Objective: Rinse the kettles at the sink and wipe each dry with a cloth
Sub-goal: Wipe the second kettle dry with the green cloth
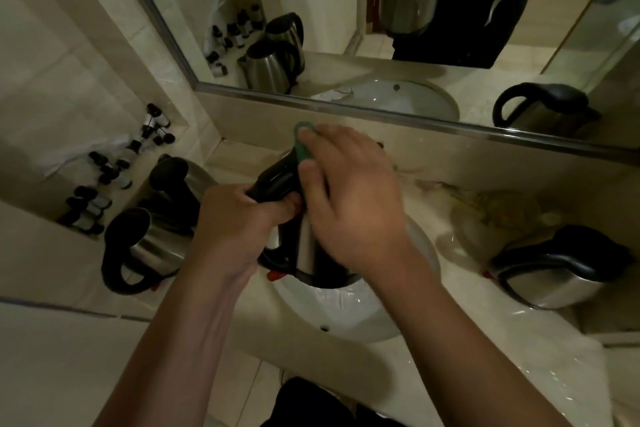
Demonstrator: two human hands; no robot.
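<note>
Kettle (304, 239) is held above the sink (349, 315); left hand (239, 215) fingers wrap its black handle, right hand (349, 198) presses a green cloth (302, 146) against the lid area. Steel body is judged rigid, moderately light when empty, slippery when wet; the handle is the secure hold. Three more kettles (554, 270) stand on the pale marble surface below a mirror (346, 10).
</note>
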